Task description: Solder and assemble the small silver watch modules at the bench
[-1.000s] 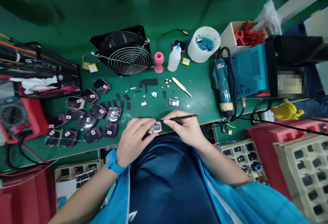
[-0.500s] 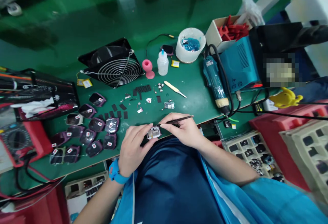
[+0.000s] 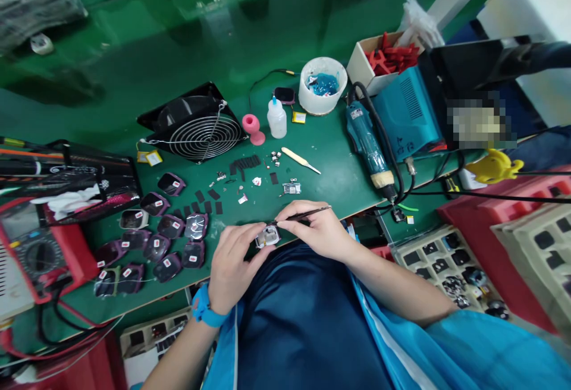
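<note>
At the bench's near edge, my left hand [image 3: 232,262] grips a small white open watch case [image 3: 268,237] between thumb and fingers. My right hand [image 3: 319,229] pinches dark slim tweezers [image 3: 308,213], whose tip end reaches the upper edge of the case. Exactly what the tip touches is too small to tell. Just beyond my hands lie a small circuit board [image 3: 291,188], a cream-handled tool [image 3: 300,160] and several black pads [image 3: 218,207]. Left of my left hand, watch units with dark screens [image 3: 193,254] lie in a group.
A fan [image 3: 203,134], a pink holder [image 3: 253,129], a dropper bottle [image 3: 277,119] and a white tub [image 3: 304,96] stand farther back. An electric screwdriver [image 3: 366,140] and a blue power unit [image 3: 404,113] are at right. A red multimeter [image 3: 82,253] sits at left.
The view has shifted slightly, so the bench items appear a little lower or to the left. Both hands keep their holds, with the tweezers still at the case's upper edge.
</note>
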Available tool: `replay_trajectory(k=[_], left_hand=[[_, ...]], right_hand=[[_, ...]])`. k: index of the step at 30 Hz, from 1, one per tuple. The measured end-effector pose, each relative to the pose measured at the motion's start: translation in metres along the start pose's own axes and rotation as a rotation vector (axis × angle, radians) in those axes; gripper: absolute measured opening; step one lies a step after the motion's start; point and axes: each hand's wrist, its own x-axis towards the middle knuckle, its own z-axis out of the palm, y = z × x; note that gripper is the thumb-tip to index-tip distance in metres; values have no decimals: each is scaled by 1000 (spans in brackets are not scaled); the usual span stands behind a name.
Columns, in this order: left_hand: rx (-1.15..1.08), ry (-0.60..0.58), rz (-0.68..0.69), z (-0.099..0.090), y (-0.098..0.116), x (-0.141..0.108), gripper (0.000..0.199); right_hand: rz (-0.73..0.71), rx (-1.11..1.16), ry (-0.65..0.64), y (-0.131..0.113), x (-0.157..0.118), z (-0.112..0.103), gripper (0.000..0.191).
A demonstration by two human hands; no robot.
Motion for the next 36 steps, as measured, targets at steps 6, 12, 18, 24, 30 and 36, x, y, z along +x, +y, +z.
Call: replay_trajectory(k=[6, 12, 18, 24, 30, 36], left_hand=[[-17, 6, 12, 1, -1, -1, 28], [-59, 30, -23, 1, 1, 0, 14], [-57, 19, -36, 2, 0, -2, 18], [-58, 19, -42, 3, -1, -3, 18], [-59, 16, -45, 2, 1, -1, 19], [-61, 23, -36, 2, 0, -2, 18]], right_hand=[[33, 38, 28, 2, -1, 2, 9], [14, 5, 10, 1, -1, 2, 8], [24, 10, 16, 1, -1, 3, 10], [53, 20, 31, 0, -1, 4, 10], [69, 29, 51, -2, -1, 5, 10], [67, 49, 46, -2, -1, 6, 9]])
